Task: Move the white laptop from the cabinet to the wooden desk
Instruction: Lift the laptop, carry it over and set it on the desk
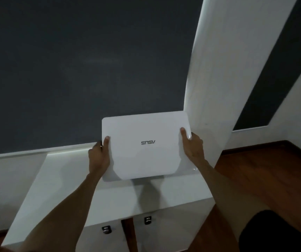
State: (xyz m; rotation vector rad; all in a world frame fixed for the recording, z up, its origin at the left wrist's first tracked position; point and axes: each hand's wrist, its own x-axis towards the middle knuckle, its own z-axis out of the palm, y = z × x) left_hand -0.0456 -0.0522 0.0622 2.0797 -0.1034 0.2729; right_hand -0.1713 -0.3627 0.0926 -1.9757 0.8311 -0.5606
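The white laptop (pixel 142 151) is closed, its lid facing me with the logo upside down. It is tilted up, held just above the white cabinet (pixel 109 197), and casts a shadow on the cabinet's top. My left hand (pixel 99 155) grips its left edge, thumb on the lid. My right hand (pixel 193 145) grips its right edge the same way. The wooden desk is not in view.
A dark grey wall (pixel 82 70) rises behind the cabinet. A white pillar (pixel 224 79) stands at the right, close to the laptop's right corner. Wooden floor (pixel 266 175) spreads to the right. Two dark knobs (pixel 106 229) sit on the cabinet's front.
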